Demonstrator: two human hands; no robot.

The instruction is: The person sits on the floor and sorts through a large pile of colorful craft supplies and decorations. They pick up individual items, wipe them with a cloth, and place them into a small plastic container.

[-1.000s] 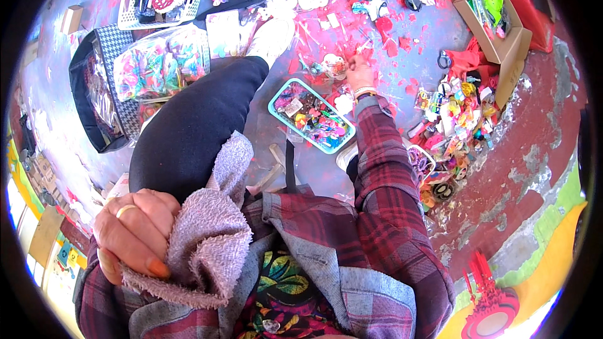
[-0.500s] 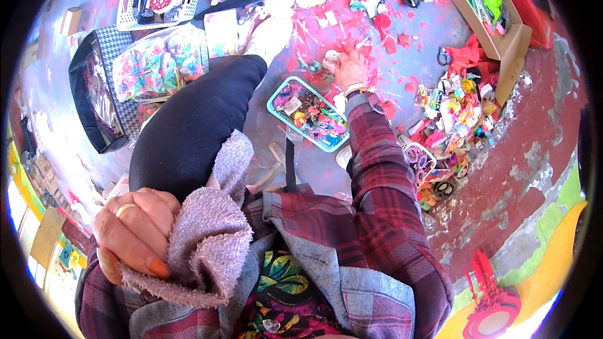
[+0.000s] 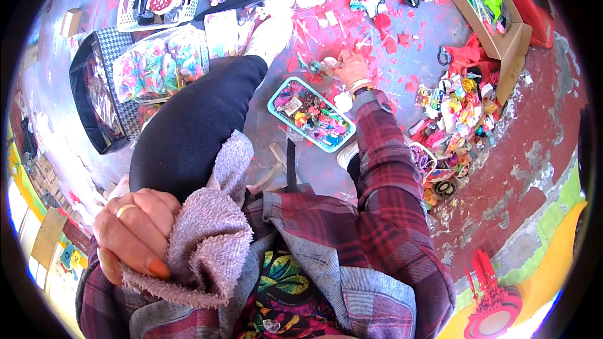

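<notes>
My left hand [image 3: 135, 229] is closed around a pale lavender terry cloth [image 3: 213, 235], which hangs in folds by my lap. My right hand [image 3: 353, 68] reaches down to the floor with its fingers curled together; what they hold, if anything, is too small to make out. Just left of those fingers lies a small round white piece [image 3: 330, 63]. Another white piece [image 3: 343, 102] sits between my right wrist and a light teal plastic basket [image 3: 298, 131]. Small colourful accessories fill that basket.
Pink and red scraps litter the floor around my right hand. On the right, a heap of small accessories [image 3: 461, 110] lies beside an open cardboard box [image 3: 509, 44]. At left are a white basket [image 3: 129, 9], a houndstooth box [image 3: 125, 56] and a bag of coloured pieces [image 3: 160, 63].
My right hand has shifted slightly right, and its forearm has moved right too. The teal basket has slid a little right. A white piece beside my wrist has come into sight. My left hand stays put.
</notes>
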